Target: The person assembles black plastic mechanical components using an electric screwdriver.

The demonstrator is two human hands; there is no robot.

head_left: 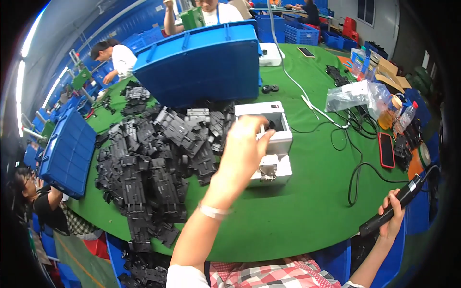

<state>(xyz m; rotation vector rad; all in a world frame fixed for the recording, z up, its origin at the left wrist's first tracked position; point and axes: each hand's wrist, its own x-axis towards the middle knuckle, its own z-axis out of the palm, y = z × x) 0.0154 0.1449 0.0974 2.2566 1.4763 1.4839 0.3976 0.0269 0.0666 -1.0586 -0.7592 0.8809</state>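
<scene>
My left hand (243, 148) reaches over a white box-shaped device (284, 140) with an open top compartment. Its thumb and fingers are bent together at the compartment's near rim; whatever is between them is hidden. A small metal fixture (268, 171) sits on the white block at the device's near side. Off to the right, my right hand (394, 216) is wrapped round a black electric screwdriver (391, 207), held slantwise above the table's edge with its tip pointing down to the left. A cable runs from its upper end.
Black plastic chassis parts (144, 168) are heaped left of the device. Behind stands a tilted blue crate (201, 67); another blue crate (69, 153) is at the left edge beside a co-worker. A red-edged phone (385, 150), bottles (390, 113), a plastic bag (353, 97) and loose cables lie right.
</scene>
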